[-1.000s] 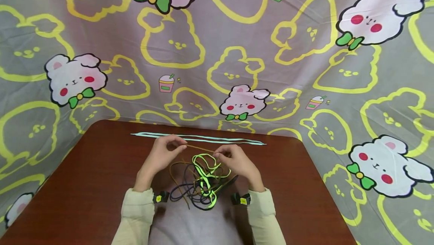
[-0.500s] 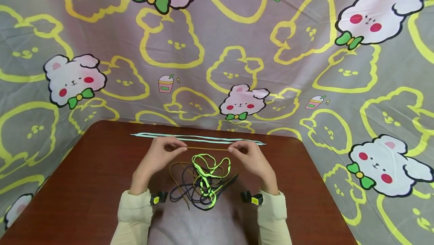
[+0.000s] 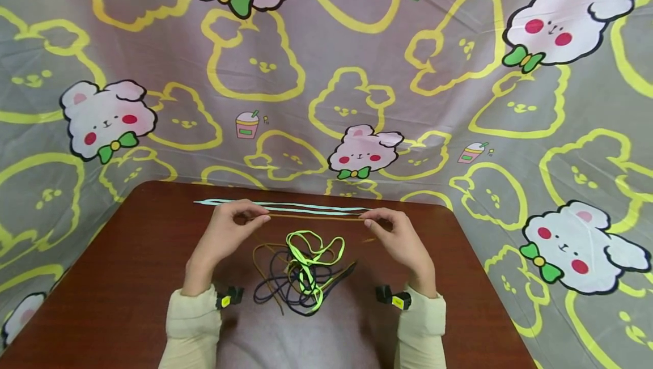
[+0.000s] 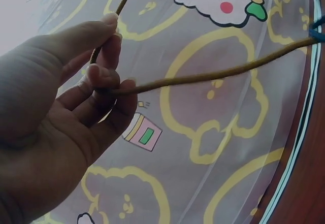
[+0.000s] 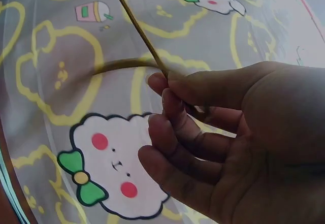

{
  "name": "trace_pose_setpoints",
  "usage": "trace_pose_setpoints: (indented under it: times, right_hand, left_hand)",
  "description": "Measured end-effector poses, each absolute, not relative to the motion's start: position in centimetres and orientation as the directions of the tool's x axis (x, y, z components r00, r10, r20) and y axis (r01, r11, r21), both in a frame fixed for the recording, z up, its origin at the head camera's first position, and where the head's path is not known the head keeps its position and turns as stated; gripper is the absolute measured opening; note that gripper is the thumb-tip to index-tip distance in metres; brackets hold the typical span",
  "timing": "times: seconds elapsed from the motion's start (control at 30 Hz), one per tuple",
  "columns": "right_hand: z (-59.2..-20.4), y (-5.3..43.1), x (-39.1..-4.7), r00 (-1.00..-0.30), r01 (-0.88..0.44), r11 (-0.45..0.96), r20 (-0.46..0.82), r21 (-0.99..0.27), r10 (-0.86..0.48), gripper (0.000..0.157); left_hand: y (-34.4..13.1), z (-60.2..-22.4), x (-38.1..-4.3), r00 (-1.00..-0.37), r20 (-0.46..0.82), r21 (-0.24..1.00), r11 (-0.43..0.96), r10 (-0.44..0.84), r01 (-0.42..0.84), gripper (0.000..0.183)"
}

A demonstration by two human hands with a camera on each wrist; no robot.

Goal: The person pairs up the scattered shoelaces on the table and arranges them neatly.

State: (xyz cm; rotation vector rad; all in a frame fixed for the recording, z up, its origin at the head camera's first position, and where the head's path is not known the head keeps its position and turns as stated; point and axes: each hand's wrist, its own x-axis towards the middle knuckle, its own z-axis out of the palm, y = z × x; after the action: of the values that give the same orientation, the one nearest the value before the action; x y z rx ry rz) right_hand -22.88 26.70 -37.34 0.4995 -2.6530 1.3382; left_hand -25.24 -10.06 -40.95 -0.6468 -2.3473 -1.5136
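A thin brown cord [image 3: 313,217] is stretched taut between my two hands, above the table. My left hand [image 3: 224,233] pinches it between thumb and index finger; in the left wrist view the cord [image 4: 203,76] also runs on past the other fingers and off to the right. My right hand [image 3: 403,238] pinches the other part with thumb and index fingertip. A short free end [image 5: 124,64] of the cord sticks out past the right fingers. Below and between the hands lies a tangled heap of cords, neon yellow-green [image 3: 306,270], dark navy [image 3: 265,292] and brown.
At the back of the dark red-brown table [image 3: 127,255] lie long pale-blue laces [image 3: 296,208], roughly straight. A cartoon-printed cloth [image 3: 285,29] hangs behind and at both sides. Wrist cameras [image 3: 229,298] are strapped on both wrists.
My hands have moved apart, the right one to the right and the left slightly left, lengthening the cord span between them. A short free cord end now shows below the right hand.
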Motion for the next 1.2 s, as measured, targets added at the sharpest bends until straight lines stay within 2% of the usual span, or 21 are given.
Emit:
trace_pose_setpoints:
  times: [0.27,0.53,0.8,1.2]
  right_hand:
    - [-36.4,28.1,-22.3,-0.940,-0.328,0.589,0.315,-0.739,-0.129,0.016]
    - [-35.9,29.6,-21.9,-0.934,-0.326,0.594,0.348,-0.735,-0.082,0.016]
    - [-37.5,31.8,-22.5,-0.944,-0.266,0.591,0.330,-0.761,0.000,0.020]
    - [-34.6,31.4,-20.5,-0.949,-0.207,0.597,0.307,-0.775,0.069,0.018]
  left_hand:
    - [-10.8,-40.7,-25.0,-0.866,0.476,0.782,0.375,0.155,0.497,0.009]
    - [-11.9,-40.5,-25.0,-0.873,0.475,0.791,0.383,0.109,0.478,0.009]
    - [-12.8,-40.7,-25.1,-0.853,0.514,0.767,0.395,0.095,0.506,0.009]
    - [-13.7,-40.9,-25.0,-0.851,0.524,0.769,0.420,0.016,0.481,0.013]
